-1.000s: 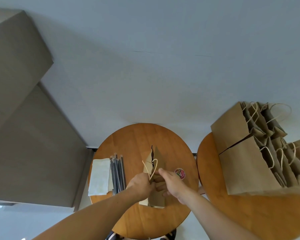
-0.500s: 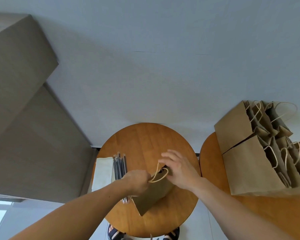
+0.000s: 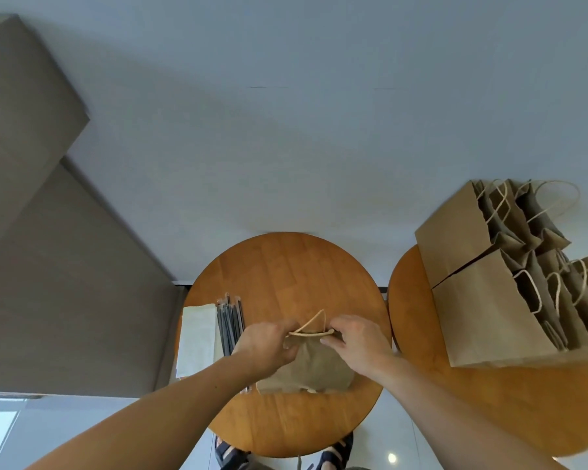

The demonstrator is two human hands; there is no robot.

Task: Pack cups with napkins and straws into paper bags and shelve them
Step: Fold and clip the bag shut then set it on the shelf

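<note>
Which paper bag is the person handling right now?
The lone paper bag on the centre table, its top gripped by the left hand and right hand. The other bags sit bunched on the right table, untouched.

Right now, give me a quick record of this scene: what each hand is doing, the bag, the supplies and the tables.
left hand: grips the top edge of the paper bag
right hand: pinches the top edge by the handles
paper bag: on the round table, between both hands
straws: dark bundle beside the napkins, at the table's edge
second table: holds other paper bags, grouped together
cup: not in view
</note>
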